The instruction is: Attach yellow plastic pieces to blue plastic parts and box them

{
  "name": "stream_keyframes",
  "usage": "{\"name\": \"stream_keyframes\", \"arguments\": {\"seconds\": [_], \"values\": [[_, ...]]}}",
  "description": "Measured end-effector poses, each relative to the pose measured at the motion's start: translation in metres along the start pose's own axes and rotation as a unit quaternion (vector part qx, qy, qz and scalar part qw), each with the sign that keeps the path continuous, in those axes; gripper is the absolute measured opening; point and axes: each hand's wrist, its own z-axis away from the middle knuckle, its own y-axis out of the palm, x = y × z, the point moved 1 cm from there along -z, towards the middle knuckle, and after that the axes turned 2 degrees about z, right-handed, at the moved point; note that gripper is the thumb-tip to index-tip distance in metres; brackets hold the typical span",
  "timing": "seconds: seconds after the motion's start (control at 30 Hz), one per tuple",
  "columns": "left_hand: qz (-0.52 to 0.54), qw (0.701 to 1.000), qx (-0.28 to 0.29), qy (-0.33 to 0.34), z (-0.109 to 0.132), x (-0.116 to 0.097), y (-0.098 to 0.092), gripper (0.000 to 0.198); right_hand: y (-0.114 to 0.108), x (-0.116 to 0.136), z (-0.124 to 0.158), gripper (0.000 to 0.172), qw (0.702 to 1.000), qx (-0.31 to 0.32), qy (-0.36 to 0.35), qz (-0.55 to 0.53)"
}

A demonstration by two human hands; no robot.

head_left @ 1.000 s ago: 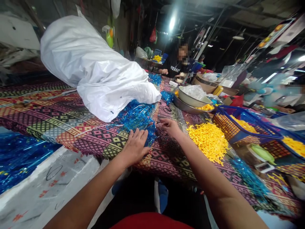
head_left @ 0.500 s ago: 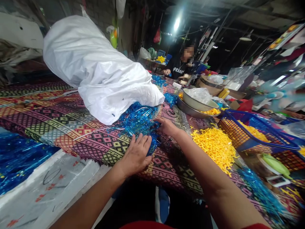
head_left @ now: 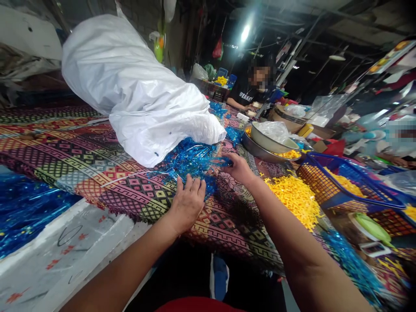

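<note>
A heap of shiny blue plastic strips (head_left: 191,160) lies on the patterned cloth (head_left: 97,169) at the mouth of a big white sack (head_left: 136,91). My left hand (head_left: 188,201) rests flat on the near edge of the heap, fingers stretched out. My right hand (head_left: 238,168) reaches into the right side of the heap, its fingertips pinched on some blue strips. A pile of small yellow pieces (head_left: 297,197) lies just right of my right forearm.
A blue-rimmed basket (head_left: 344,186) with yellow pieces stands at the right, metal bowls (head_left: 269,145) behind it. More blue strips lie at the left (head_left: 29,212) and lower right (head_left: 351,260). Another person (head_left: 251,89) sits at the table's far end.
My right hand has moved forward into the blue heap and closed on strips. My left hand has shifted slightly along the heap's near edge, still flat.
</note>
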Motion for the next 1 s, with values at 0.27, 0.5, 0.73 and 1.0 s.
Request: {"name": "stream_keyframes", "arguments": {"seconds": [0.27, 0.5, 0.73, 1.0], "values": [[0.176, 0.961, -0.207, -0.049, 0.001, 0.020, -0.018, 0.041, -0.039, 0.040, 0.024, 0.042, 0.997, -0.058, -0.053, -0.011], [0.284, 0.957, -0.009, -0.051, -0.002, 0.015, -0.071, 0.051, -0.043, 0.116, 0.040, 0.045, 0.980, 0.049, -0.192, -0.001], [0.453, 0.855, -0.114, -0.225, 0.013, 0.028, -0.055, 0.031, -0.035, 0.105, 0.015, 0.058, 0.989, 0.014, -0.100, -0.105], [0.541, 0.729, -0.241, -0.343, 0.029, 0.051, -0.021, 0.026, 0.029, 0.009, -0.014, 0.021, 0.995, 0.052, 0.072, -0.047]]}}
